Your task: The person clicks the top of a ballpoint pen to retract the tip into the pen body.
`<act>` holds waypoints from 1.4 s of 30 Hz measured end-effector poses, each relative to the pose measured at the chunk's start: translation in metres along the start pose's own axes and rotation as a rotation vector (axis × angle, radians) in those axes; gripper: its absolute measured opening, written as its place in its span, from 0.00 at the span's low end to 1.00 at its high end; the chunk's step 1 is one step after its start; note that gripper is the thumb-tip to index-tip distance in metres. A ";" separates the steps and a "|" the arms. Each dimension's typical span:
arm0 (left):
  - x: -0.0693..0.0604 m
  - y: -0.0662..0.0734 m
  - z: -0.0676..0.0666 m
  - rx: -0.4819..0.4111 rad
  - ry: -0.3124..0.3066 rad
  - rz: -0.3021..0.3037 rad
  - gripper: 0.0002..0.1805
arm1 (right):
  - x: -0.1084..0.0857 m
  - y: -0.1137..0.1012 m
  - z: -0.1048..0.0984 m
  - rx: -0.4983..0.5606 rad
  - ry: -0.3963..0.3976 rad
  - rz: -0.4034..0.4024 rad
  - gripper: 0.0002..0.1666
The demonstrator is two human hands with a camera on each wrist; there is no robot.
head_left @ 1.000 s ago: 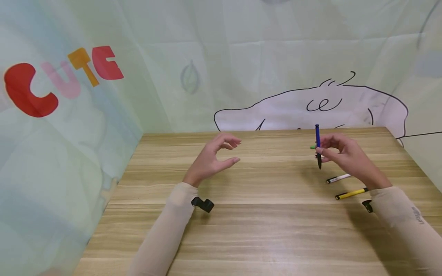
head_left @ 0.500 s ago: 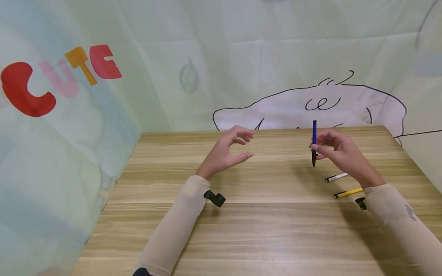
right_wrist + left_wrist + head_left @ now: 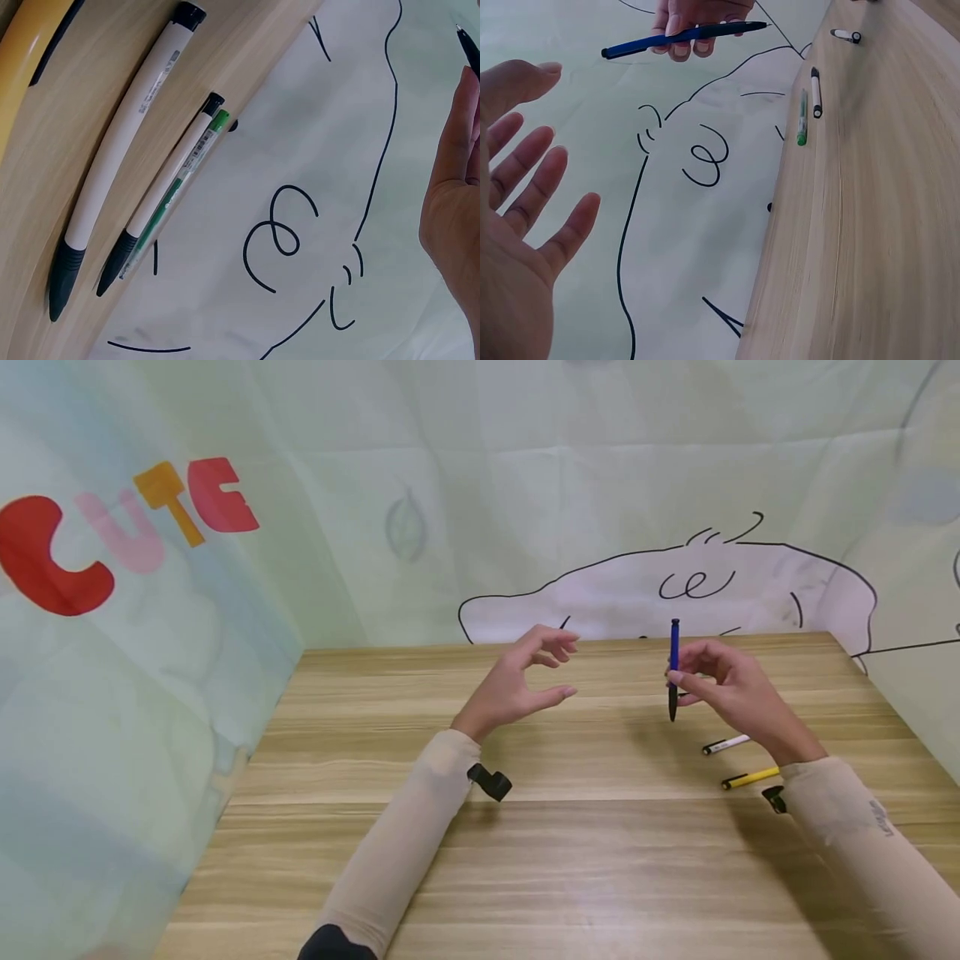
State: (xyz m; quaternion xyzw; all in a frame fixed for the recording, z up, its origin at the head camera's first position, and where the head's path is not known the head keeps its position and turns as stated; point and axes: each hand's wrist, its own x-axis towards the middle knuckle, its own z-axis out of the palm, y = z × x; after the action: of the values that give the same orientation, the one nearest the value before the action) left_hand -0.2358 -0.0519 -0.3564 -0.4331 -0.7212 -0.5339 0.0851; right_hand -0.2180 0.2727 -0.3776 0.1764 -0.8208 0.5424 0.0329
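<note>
My right hand (image 3: 738, 693) pinches a blue pen (image 3: 674, 647) between thumb and fingers, above the far right of the table. The pen stands nearly upright, its black grip and point downward; in the left wrist view the same blue pen (image 3: 641, 45) shows its fine tip. Raised to the left of it, my left hand (image 3: 513, 685) holds nothing, thumb apart from its loosely bent fingers. In the right wrist view the right hand (image 3: 454, 195) is only partly visible, at the right edge.
Beneath the right hand lie a white pen (image 3: 724, 745) and a yellow pen (image 3: 750, 778). The right wrist view adds a second white pen (image 3: 169, 176) beside a green pen (image 3: 196, 156). A printed cloth (image 3: 420, 468) hangs along the back and left of the wooden table (image 3: 525, 860).
My left hand has moved right and slightly farther away, toward the blue pen. The right hand, still pinching the pen, has drifted a little left in the view.
</note>
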 end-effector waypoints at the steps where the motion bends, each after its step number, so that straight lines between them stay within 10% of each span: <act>1: 0.001 0.000 0.001 -0.002 -0.001 0.004 0.34 | 0.000 0.000 0.001 0.003 -0.001 -0.003 0.13; 13: 0.017 -0.006 0.018 0.017 -0.043 0.032 0.37 | 0.004 -0.004 0.008 0.042 -0.002 -0.008 0.14; 23: 0.030 -0.038 0.039 0.011 -0.061 0.065 0.43 | 0.004 -0.010 0.012 0.094 -0.023 -0.021 0.14; 42: 0.046 -0.038 0.063 -0.021 -0.097 0.034 0.52 | 0.008 -0.015 0.018 0.122 -0.056 -0.043 0.14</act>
State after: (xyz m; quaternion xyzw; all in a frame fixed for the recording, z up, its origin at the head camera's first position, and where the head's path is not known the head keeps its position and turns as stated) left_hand -0.2693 0.0240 -0.3818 -0.4715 -0.7113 -0.5184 0.0547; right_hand -0.2184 0.2486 -0.3698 0.2106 -0.7827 0.5855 0.0108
